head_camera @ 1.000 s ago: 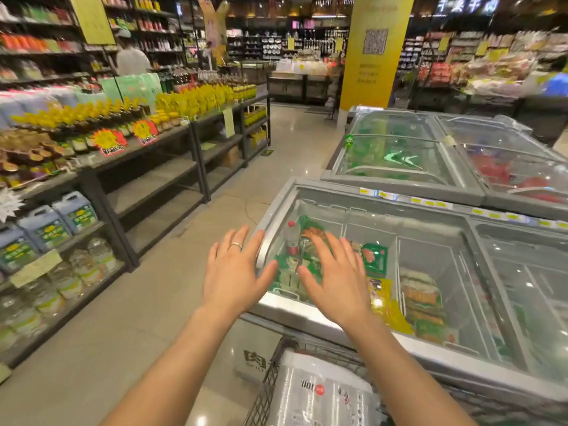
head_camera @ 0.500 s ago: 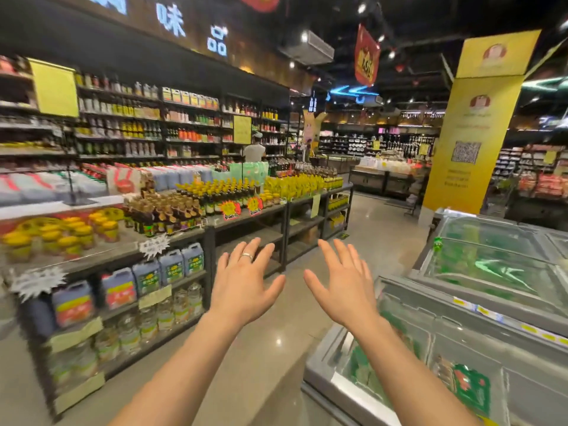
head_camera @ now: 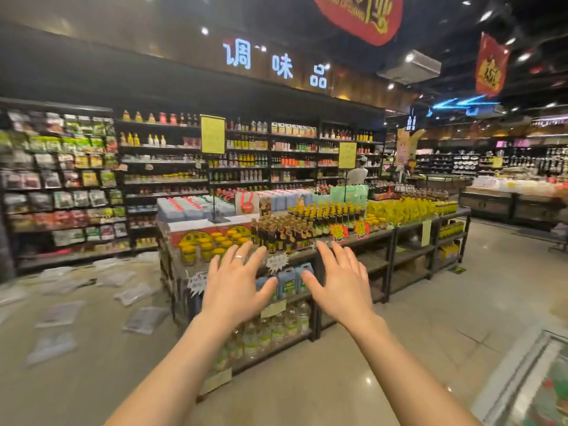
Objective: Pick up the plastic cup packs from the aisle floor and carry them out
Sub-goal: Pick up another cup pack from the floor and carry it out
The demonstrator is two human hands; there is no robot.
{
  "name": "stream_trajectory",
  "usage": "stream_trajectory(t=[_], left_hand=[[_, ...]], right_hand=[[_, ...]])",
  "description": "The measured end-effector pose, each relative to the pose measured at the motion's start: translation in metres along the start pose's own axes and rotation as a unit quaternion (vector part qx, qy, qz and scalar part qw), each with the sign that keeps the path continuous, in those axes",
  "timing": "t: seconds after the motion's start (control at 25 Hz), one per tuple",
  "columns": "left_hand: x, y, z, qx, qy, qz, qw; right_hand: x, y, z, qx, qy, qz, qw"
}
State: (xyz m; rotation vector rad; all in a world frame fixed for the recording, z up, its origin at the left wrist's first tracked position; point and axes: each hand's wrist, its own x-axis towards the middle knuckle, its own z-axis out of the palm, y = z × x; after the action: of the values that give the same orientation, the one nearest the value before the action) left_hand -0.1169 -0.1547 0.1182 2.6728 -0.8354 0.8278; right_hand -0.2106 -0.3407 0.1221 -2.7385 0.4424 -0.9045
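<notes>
Several clear plastic cup packs (head_camera: 144, 319) lie scattered on the aisle floor at the left, blurred, between the wall shelves and the low display rack. My left hand (head_camera: 235, 289) is held out in front of me, fingers spread, a ring on one finger, holding nothing. My right hand (head_camera: 339, 284) is raised beside it, fingers spread too and empty. Both hands hang in the air well to the right of the packs and far from them.
A low display rack (head_camera: 307, 238) loaded with bottles and jars stands straight ahead. Tall wall shelves (head_camera: 61, 192) line the left aisle. A chest freezer corner (head_camera: 528, 382) shows at the bottom right. A person (head_camera: 358, 173) stands far back.
The view has swung left and upward: the freezers and the cart have slid out of sight, and the left aisle with the scattered packs has come into view. Both hands stay spread and empty.
</notes>
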Motion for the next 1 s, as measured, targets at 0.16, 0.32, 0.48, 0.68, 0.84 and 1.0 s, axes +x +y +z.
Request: stream_trajectory(t=[0.16, 0.32, 0.48, 0.68, 0.84, 1.0], left_hand=[[-0.028, -0.094, -0.024, 0.039, 0.012, -0.058, 0.998], [-0.054, -0.162, -0.039, 0.067, 0.005, -0.101, 0.993], [-0.08, -0.221, -0.04, 0.099, -0.002, -0.157, 0.983], [-0.089, -0.285, -0.022, 0.135, -0.018, -0.214, 0.967], [-0.064, -0.341, 0.006, 0.151, -0.018, -0.245, 0.958], [-0.017, -0.392, 0.038, 0.165, -0.023, -0.255, 0.952]], right_hand=[[0.012, -0.087, 0.043, 0.039, -0.031, -0.056, 0.997], [0.019, -0.155, 0.084, 0.065, -0.058, -0.108, 0.99], [0.028, -0.215, 0.129, 0.093, -0.088, -0.157, 0.979], [0.045, -0.277, 0.188, 0.122, -0.104, -0.208, 0.965], [0.086, -0.317, 0.247, 0.144, -0.123, -0.239, 0.952], [0.144, -0.343, 0.305, 0.153, -0.132, -0.248, 0.947]])
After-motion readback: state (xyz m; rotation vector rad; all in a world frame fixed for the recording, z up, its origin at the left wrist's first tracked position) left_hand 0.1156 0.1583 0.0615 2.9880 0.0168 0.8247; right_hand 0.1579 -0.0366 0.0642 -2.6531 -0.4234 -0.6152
